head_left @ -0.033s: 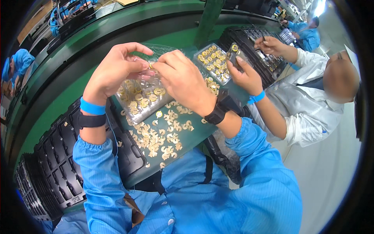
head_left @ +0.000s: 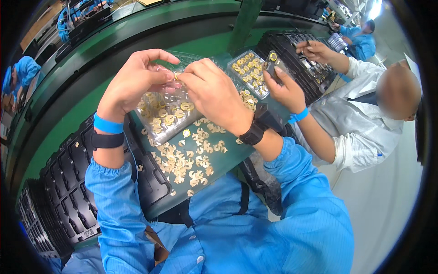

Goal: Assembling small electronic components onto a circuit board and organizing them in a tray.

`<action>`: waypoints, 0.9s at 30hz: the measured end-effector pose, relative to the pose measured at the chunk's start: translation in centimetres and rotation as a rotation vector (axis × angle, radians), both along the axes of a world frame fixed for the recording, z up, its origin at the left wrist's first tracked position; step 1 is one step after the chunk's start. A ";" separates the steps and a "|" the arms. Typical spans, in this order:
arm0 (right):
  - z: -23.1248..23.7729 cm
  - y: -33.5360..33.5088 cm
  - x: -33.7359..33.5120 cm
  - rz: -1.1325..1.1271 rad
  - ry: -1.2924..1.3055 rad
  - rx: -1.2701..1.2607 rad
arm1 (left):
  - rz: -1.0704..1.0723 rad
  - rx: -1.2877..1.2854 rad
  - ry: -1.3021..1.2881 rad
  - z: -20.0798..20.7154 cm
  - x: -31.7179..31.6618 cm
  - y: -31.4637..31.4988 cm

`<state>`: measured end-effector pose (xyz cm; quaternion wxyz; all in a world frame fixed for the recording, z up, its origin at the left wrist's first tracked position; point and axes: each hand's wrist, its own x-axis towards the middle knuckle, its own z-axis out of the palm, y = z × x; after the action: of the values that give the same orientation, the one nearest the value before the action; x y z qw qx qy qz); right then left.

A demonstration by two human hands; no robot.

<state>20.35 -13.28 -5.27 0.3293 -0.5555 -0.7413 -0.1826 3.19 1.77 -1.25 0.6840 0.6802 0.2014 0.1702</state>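
My left hand (head_left: 132, 82) and my right hand (head_left: 214, 93) meet over a clear plastic tray (head_left: 166, 134). Their fingertips close on a small yellow-edged round part (head_left: 176, 76), mostly hidden by the fingers. My left index finger reaches out above it, while the thumb presses at the part. Several yellow-and-cream round parts (head_left: 169, 120) lie in the tray under my hands. Nearer to me, many loose cream C-shaped pieces (head_left: 180, 166) are scattered over the green mat (head_left: 223, 160). Among them lies one white, yellow-edged round part (head_left: 186, 133).
Black moulded trays (head_left: 68, 192) are stacked at the left. To the right, a co-worker's hand (head_left: 289, 93) holds a dark part (head_left: 272, 66) beside a second clear tray (head_left: 250, 73) of yellow round parts. More black trays (head_left: 315, 77) stand beyond. A green ledge (head_left: 182, 39) crosses the far side.
The co-worker's hand with the dark part has shifted slightly to the left and down. My own hands look the same.
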 end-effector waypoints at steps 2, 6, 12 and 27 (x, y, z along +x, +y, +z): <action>-0.1 0.1 -0.2 0.005 0.021 -0.047 | 0.009 -0.003 0.019 0.1 -0.1 -0.1; -0.7 1.0 -0.6 0.036 0.031 0.009 | 0.001 0.048 0.054 -0.2 0.0 0.3; -0.8 1.3 -0.6 0.033 0.014 -0.062 | 0.002 0.081 0.069 0.2 -0.6 0.3; -1.3 1.9 -1.5 -0.071 0.002 0.055 | 0.037 0.197 0.129 0.6 -0.6 0.1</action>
<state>18.84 -11.38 -6.53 0.3383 -0.5724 -0.7156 -0.2140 2.56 1.87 -0.67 0.5963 0.7497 0.2400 0.1575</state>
